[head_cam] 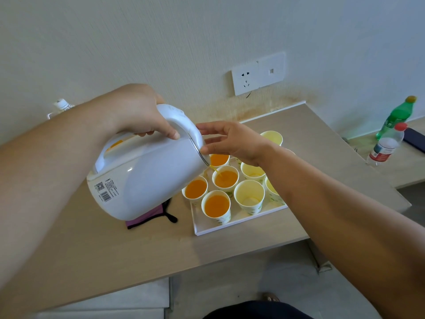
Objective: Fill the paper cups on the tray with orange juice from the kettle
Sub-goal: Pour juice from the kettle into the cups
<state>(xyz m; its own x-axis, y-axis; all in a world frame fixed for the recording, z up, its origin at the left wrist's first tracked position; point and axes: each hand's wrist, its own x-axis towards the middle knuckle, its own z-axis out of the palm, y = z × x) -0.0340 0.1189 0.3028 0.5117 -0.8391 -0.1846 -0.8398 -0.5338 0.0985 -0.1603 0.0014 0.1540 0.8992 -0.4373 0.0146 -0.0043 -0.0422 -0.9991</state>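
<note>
While the left-hand grip (138, 113) is wrapped round the handle of the white plastic kettle (149, 178), the kettle is tilted spout-down over the white rectangular tray (230, 226) on the beige worktop (138, 249). A thin stream of orange juice (215, 169) falls into the centre white paper cup (225, 179). The right-hand grip (234, 141) is wide, with straight fingertips touching the kettle lid. Four cups hold juice; those on the right side of the tray are empty.
</note>
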